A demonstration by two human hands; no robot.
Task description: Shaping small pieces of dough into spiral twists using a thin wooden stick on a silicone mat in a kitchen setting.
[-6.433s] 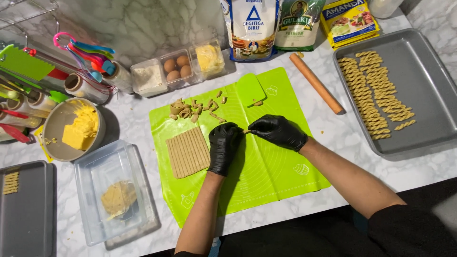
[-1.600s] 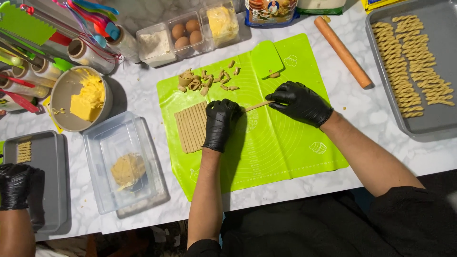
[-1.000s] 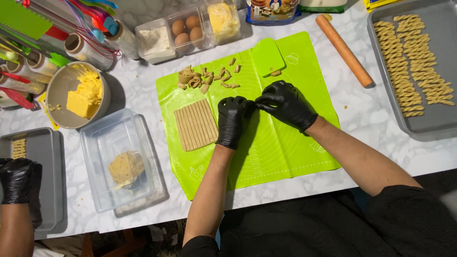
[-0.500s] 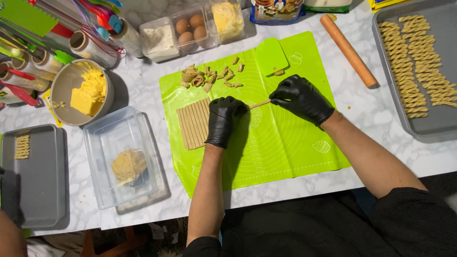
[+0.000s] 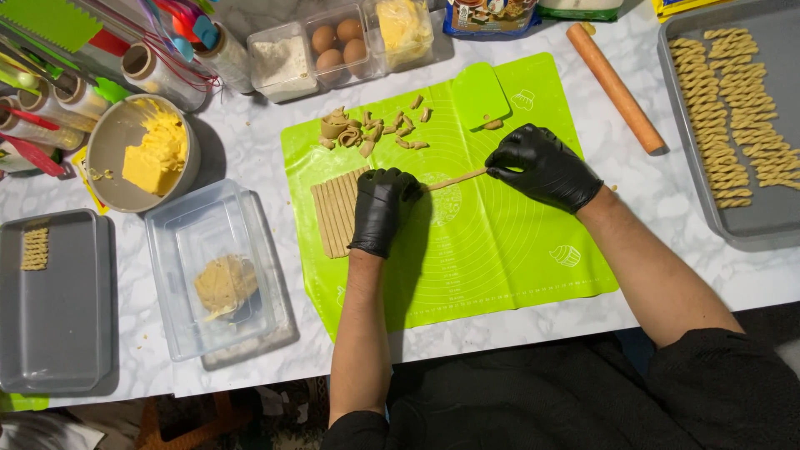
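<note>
Both hands [image 5: 450, 187] on dough strip [image 5: 457, 179]

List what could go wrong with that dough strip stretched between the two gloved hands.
1. The thin dough strip hangs stretched between the left hand and right hand; a further pull might snap it.
2. The left hand rests on the cut strips, so it could squash or smear them together.
3. Dough scraps lie close on the green mat and might stick to the strip.

Cut dough strips [image 5: 335, 215] lie on the mat [image 5: 500, 267], between bowl [image 5: 112, 162] and tray [image 5: 750, 225].
</note>
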